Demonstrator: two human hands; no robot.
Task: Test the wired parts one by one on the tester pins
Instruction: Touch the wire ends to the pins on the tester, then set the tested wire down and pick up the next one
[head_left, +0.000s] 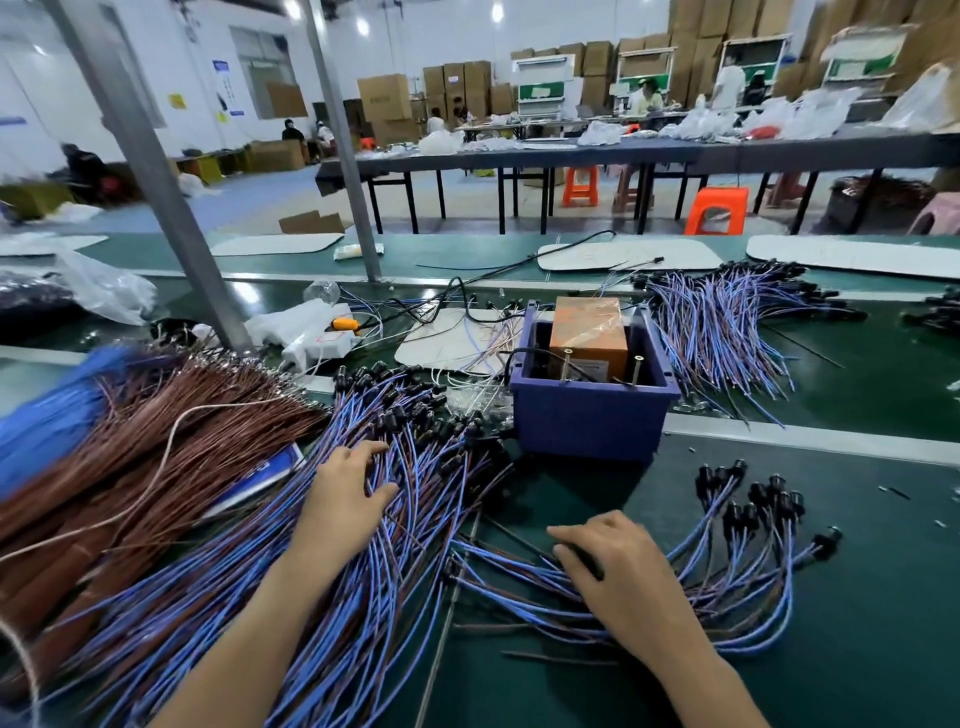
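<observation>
**On the green bench (841, 649): two hands among the wired parts**

- Left hand (347, 494): lies flat on the big heap of wired parts (415, 452), fingers spread and only lightly bent, clasping nothing.
- Big heap: blue and brown leads with black end pieces, under the left palm and fanning out ahead of its fingertips.
- Right hand (621, 577): fingers curled down onto the small bunch of wired parts (737, 566). Something dark sits under the fingers; whether they clasp a lead cannot be told.
- Small bunch: leads run under the right palm, with the black end pieces well out beyond its knuckles.
- Blue bin (592, 423): ahead of both hands, between them, touched by neither. It holds an orange box (589, 335).
- Tester pins (637, 370): two, upright at the bin's near edge, bare.
- Far heap of wired parts (722, 327): beyond the bin, past the right hand.
- Brown wires (156, 447): outside the left wrist.
</observation>
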